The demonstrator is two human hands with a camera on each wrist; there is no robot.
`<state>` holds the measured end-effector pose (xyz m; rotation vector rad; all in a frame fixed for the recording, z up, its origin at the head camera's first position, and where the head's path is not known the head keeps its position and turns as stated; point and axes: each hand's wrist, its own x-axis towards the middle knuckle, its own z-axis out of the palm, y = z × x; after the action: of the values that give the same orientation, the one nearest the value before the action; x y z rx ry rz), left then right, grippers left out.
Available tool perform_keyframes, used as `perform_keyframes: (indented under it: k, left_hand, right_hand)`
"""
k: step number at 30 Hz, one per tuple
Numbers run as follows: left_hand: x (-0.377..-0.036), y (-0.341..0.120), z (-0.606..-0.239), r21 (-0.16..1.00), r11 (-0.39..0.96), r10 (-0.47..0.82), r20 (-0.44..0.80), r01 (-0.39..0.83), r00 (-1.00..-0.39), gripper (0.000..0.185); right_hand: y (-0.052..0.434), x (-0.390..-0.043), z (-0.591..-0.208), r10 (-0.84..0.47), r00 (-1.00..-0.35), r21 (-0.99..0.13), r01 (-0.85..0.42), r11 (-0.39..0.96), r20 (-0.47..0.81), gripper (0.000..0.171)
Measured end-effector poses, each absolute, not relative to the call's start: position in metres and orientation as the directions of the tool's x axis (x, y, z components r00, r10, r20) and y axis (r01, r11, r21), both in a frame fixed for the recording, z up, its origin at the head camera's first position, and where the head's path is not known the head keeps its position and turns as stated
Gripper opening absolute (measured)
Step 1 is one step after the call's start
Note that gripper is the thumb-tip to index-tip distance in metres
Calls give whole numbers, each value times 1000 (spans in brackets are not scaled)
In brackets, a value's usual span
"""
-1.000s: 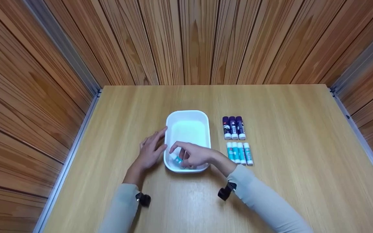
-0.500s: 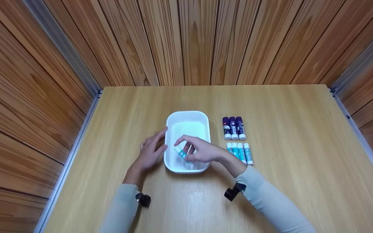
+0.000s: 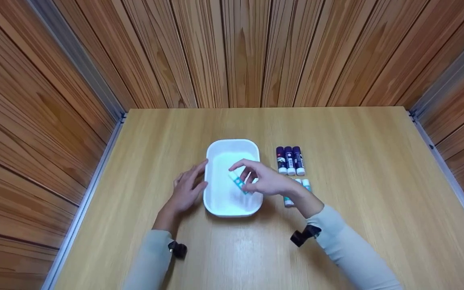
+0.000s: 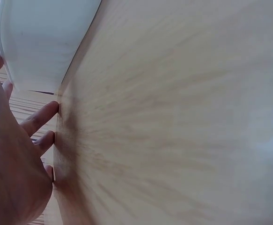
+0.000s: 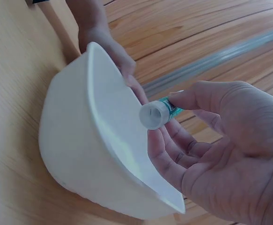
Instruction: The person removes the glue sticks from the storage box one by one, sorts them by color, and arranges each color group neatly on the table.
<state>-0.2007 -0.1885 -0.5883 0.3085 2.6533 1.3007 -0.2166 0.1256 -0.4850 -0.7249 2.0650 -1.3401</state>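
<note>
Right hand (image 3: pixel 270 184) fingers pinch teal glue stick (image 3: pixel 238 182) above white tray (image 3: pixel 232 145), frame centre. Left hand (image 3: pixel 187 187) fingers relaxed, against tray's left wall.

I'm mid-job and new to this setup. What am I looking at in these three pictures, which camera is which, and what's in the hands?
There is no machine here: a person works with two bare hands at a wooden table. The wide picture comes from a camera on the person's head, looking down. The other two come from small cameras strapped to each wrist, so they show the work from very close and at odd angles.

On the table stands a white tub. Beside it lie three purple glue sticks in a row, and nearer the person some teal sticks, partly hidden by the right arm.

The right hand pinches one teal glue stick above the tub; the right wrist view shows its white end between thumb and fingers. The left hand rests with straight fingers against the tub's side.
</note>
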Motion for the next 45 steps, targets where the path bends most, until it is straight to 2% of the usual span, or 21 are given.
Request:
perform_keyframes:
  k: [9, 16, 26, 36, 45]
  left_hand:
    - [-199, -190, -589, 800, 592, 258, -75, 96, -963, 69]
    - [-201, -190, -589, 809, 579, 263, -65, 103, -962, 70]
    - [-201, -190, -588, 800, 592, 264, -77, 98, -961, 69]
    - [-202, -190, -586, 803, 587, 272, -75, 104, -959, 68]
    - [-202, -191, -588, 797, 597, 265, -86, 94, -960, 70]
  right_hand:
    - [149, -218, -475, -609, -774, -910, -110, 400, -174, 56]
    - [174, -220, -479, -598, -794, -909, -161, 385, -113, 57]
    - [217, -220, -490, -530, -834, -909, -90, 407, -155, 53]
    - [259, -213, -501, -421, -877, -878, 3, 478, -232, 57]
    - [287, -207, -509, -377, -893, -878, 40, 476, -245, 58]
